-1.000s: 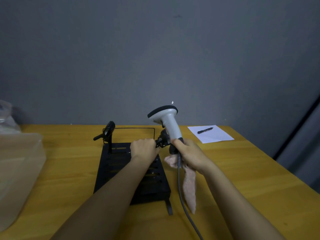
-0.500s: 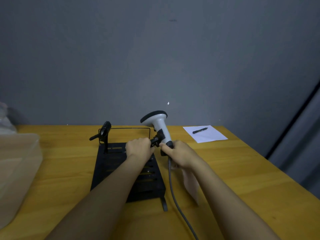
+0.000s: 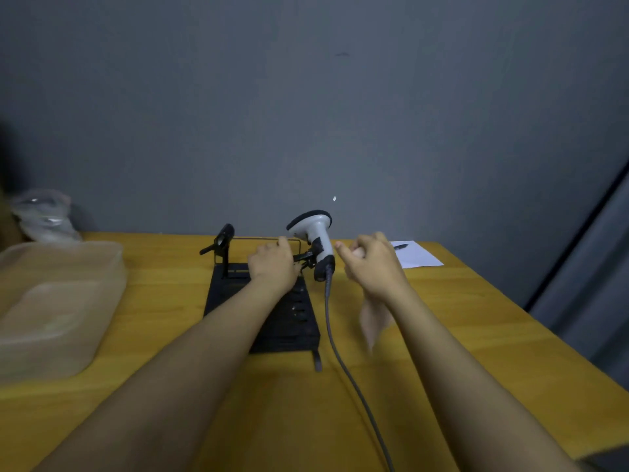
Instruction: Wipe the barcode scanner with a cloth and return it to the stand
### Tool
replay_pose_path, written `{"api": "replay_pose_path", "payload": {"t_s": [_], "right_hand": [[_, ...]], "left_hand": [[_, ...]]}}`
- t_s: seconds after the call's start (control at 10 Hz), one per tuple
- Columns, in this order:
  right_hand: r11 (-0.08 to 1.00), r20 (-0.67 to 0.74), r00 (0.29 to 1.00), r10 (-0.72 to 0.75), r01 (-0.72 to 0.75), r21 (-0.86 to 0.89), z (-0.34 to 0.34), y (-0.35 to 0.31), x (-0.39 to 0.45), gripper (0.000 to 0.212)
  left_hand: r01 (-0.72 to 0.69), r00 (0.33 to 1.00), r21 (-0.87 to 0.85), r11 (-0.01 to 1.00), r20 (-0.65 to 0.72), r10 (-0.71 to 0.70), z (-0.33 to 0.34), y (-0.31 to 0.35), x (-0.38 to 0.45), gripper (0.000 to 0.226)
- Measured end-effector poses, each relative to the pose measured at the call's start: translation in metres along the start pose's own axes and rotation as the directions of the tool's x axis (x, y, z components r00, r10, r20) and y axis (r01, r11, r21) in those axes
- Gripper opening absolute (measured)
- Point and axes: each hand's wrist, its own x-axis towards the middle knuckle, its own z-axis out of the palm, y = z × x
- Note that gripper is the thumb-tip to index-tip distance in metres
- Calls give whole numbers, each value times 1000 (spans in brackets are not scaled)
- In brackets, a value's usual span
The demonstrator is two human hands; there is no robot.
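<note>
The white barcode scanner (image 3: 315, 229) with a black head rim stands upright in the right clamp of the black stand (image 3: 272, 311), its grey cable (image 3: 335, 338) trailing toward me. My left hand (image 3: 272, 264) rests on the stand's right clamp beside the scanner handle. A little to the right of the scanner, apart from it, my right hand (image 3: 369, 264) grips the pink cloth (image 3: 372, 318), which hangs down below the wrist.
A second black clamp (image 3: 221, 241) stands at the stand's back left. A translucent plastic box (image 3: 51, 301) and crumpled plastic (image 3: 44, 216) sit at the left. A white sheet (image 3: 417, 255) with a black pen (image 3: 400, 247) lies at the back right, near the table's edge.
The scanner went down into the stand's right clamp. My right hand let go of its handle and pulled away to the right, keeping the cloth. The left hand stayed at the clamp.
</note>
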Motion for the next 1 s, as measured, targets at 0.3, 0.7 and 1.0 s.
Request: {"api": "replay_pose_path", "payload": {"t_s": [0.3, 0.7, 1.0], "right_hand": [[825, 115, 991, -70, -8, 565, 7, -107, -33, 19], [669, 34, 955, -296, 182, 721, 144, -311, -39, 19], [894, 448, 785, -427, 291, 341, 207, -282, -59, 39]], "left_hand": [[15, 991, -174, 985, -129, -38, -61, -86, -66, 34], [236, 929, -205, 950, -237, -282, -140, -287, -125, 22], [280, 917, -258, 925, -215, -337, -113, -313, -130, 35]]}}
